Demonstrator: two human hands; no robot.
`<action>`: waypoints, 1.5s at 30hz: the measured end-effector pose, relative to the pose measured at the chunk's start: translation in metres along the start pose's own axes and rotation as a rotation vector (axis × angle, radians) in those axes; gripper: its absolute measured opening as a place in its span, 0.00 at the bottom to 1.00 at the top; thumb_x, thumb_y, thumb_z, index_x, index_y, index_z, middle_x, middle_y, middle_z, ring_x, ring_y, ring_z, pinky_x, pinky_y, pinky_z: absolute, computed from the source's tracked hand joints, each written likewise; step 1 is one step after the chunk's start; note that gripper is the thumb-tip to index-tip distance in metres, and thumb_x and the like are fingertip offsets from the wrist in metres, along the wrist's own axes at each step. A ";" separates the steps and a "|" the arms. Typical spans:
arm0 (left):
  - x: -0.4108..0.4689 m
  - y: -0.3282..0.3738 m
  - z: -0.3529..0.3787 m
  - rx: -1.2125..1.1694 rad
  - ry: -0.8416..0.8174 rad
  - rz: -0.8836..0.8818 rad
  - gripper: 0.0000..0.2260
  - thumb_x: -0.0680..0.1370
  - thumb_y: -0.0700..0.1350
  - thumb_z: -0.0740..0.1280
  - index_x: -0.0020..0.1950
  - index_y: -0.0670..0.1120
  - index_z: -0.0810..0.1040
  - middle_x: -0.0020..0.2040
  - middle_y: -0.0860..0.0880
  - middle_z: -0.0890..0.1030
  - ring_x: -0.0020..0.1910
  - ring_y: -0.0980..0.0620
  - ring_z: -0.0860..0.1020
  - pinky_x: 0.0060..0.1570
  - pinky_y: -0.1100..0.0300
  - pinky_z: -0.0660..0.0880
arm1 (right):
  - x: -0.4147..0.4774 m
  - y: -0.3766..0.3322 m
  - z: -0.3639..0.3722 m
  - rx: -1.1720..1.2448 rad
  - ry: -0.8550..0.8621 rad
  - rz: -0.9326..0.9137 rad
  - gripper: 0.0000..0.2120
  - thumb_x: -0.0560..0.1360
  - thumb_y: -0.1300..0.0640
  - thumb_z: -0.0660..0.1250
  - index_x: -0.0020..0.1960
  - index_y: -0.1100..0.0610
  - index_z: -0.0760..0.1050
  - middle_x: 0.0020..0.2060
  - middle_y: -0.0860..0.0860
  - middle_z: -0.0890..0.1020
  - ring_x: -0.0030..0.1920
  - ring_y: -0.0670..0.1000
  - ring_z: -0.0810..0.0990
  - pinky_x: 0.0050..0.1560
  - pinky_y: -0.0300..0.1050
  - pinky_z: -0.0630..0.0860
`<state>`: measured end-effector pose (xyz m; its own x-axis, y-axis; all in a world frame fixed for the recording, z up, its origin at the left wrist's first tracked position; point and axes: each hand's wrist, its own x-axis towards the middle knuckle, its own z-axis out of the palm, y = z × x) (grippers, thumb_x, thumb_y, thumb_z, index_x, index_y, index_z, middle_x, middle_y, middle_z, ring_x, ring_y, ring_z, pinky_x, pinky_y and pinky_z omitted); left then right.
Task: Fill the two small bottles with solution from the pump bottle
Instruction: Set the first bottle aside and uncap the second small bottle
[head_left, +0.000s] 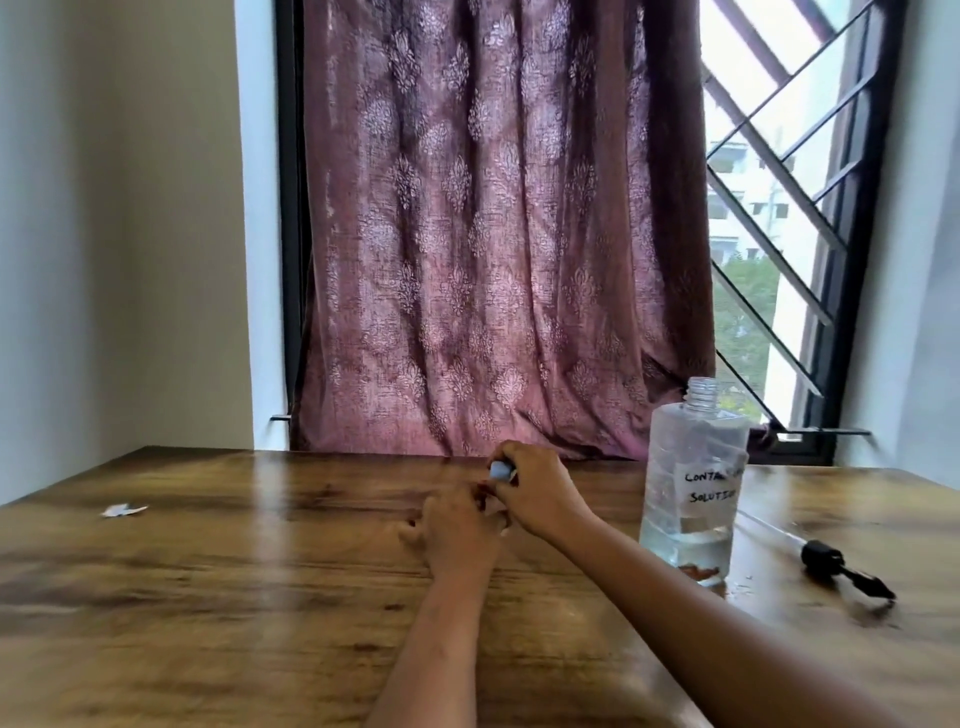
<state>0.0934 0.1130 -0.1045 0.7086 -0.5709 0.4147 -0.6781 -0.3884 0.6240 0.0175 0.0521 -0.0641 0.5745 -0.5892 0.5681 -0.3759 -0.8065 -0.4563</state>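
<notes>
A clear pump bottle (693, 483) with a handwritten label stands open-necked on the wooden table (234, 597), a little liquid at its bottom. Its black pump head (841, 566) with its tube lies on the table to the right. Both my hands meet at the table's middle. My right hand (540, 493) pinches a small light-blue cap (501, 471) on top of a small bottle. My left hand (457, 530) curls around that bottle from below and hides its body. A second small bottle is not visible.
A small scrap of white paper (122, 511) lies at the table's left. A patterned maroon curtain (493, 234) hangs behind the table's far edge, with a barred window (779, 208) to its right and walls on both sides.
</notes>
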 end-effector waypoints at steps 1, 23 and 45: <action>-0.001 0.005 -0.002 0.006 -0.018 0.047 0.12 0.73 0.52 0.68 0.54 0.51 0.80 0.56 0.50 0.81 0.62 0.47 0.74 0.64 0.48 0.63 | -0.003 0.003 -0.006 -0.021 0.016 0.000 0.05 0.70 0.62 0.67 0.40 0.54 0.73 0.37 0.50 0.78 0.39 0.50 0.75 0.36 0.42 0.68; -0.020 0.019 -0.007 -0.473 -0.434 0.446 0.26 0.66 0.32 0.75 0.56 0.50 0.68 0.41 0.59 0.75 0.34 0.73 0.74 0.35 0.77 0.68 | -0.037 -0.001 -0.049 0.303 -0.155 -0.115 0.06 0.71 0.57 0.72 0.48 0.54 0.79 0.35 0.45 0.79 0.29 0.35 0.74 0.34 0.28 0.68; -0.008 0.006 -0.004 -0.352 -0.508 0.261 0.10 0.65 0.43 0.73 0.44 0.52 0.80 0.41 0.52 0.85 0.44 0.54 0.83 0.52 0.52 0.80 | -0.032 0.019 -0.059 -0.219 -0.219 -0.192 0.08 0.75 0.61 0.61 0.52 0.59 0.77 0.47 0.55 0.77 0.48 0.53 0.75 0.48 0.43 0.69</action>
<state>0.0844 0.1181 -0.1016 0.2915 -0.9172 0.2718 -0.6498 0.0186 0.7599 -0.0510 0.0527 -0.0499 0.7828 -0.4207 0.4586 -0.3792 -0.9067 -0.1846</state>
